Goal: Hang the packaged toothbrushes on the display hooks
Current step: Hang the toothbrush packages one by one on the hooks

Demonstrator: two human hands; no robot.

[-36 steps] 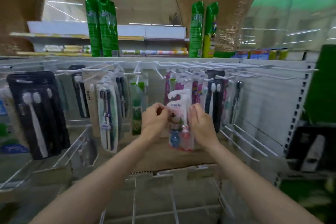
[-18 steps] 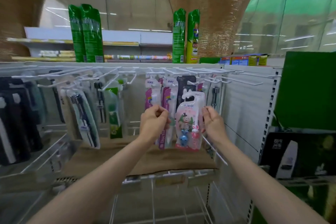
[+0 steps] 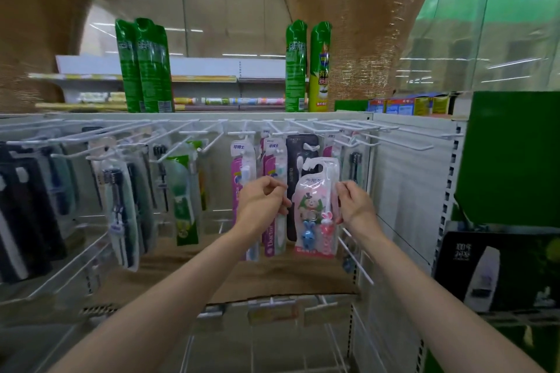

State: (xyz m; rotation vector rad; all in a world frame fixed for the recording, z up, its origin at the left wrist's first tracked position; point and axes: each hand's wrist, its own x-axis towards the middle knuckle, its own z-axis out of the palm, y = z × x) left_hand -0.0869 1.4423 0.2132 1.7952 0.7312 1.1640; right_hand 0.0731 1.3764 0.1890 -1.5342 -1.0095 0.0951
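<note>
Currently: pink kids' toothbrush pack (image 3: 316, 209), held upright w/ long axis vertical and hang-hole end up, front facing viewer, pinched at rt edge by right hand (image 3: 356, 206) prob. to line hole up w/ display hooks (image 3: 394, 142) just above; left hand (image 3: 263, 200), fingers curled, pinches adjacent hung purple pack (image 3: 274, 206), seemingly to clear room.
</note>
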